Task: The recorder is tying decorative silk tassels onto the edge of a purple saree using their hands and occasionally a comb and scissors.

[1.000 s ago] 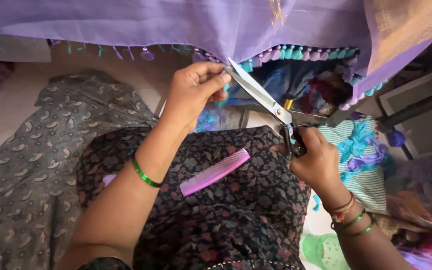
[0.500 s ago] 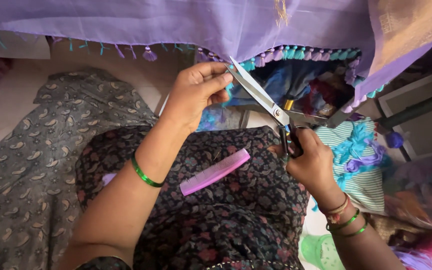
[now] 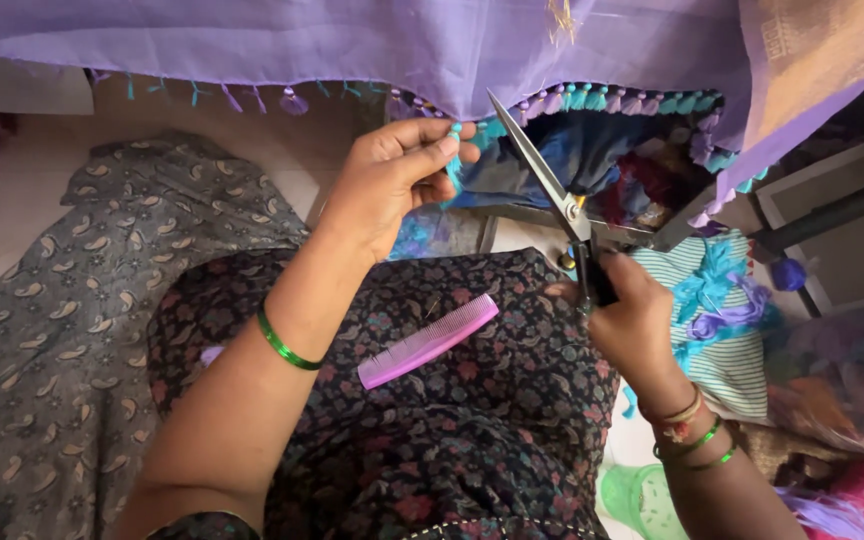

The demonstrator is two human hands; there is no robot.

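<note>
Between the left hand's [image 3: 392, 180] fingertips [image 3: 449, 145] sat a single teal tassel [image 3: 455, 165], pinched tight between thumb and forefinger and pulled down from the hem of the lilac fabric [image 3: 372, 45]. The right hand [image 3: 632, 320] was wrapped closed around the handles of a pair of steel scissors [image 3: 552, 195], whose blades looked shut or nearly so, tips pointing up at the hem just beside that tassel. Progress-wise, I'd guess the fringe was partway trimmed — the row of teal and purple tassels [image 3: 632, 100] to the right looked tight and even, while the ones off to the left [image 3: 252, 97] hung sparse and uneven, so those probably remained. The fabric itself was thin, slightly sheer, draped across the top of the view. A pink comb [image 3: 427, 342] lay on the floral-print lap [image 3: 472, 430] — untouched.
</note>
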